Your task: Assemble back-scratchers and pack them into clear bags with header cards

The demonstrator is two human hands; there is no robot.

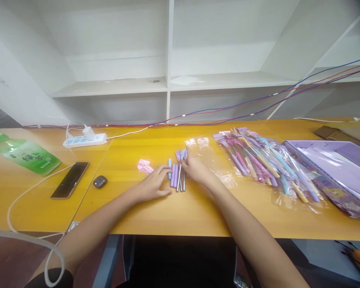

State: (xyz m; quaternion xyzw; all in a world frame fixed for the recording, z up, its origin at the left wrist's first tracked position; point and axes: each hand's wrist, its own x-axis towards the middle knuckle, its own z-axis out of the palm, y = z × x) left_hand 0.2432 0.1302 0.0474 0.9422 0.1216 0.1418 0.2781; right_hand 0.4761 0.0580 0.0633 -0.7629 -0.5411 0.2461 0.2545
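Note:
My left hand (151, 184) lies on the table with its fingers stretched out and thumb apart, the fingertips beside a short light blue handle (169, 168). Next to that, two purple handles (174, 176) lie side by side. Several metal back scratcher rods (180, 178) with small hand-shaped heads, purple and light blue, lie to the right of the handles. My right hand (195, 166) is closed at the head end of the rightmost rod, thumb and fingers around it; its fingers partly hide the heads. Pink paper labels (145, 165) lie beyond my left hand.
Clear plastic wrappers (207, 150) and a pile of bagged back scratchers (258, 158) lie to the right, by a purple folder (333, 160). Leftward are a green bottle (27, 154), a phone (70, 180), a black earbud case (100, 181) and a power strip (85, 140) with cables.

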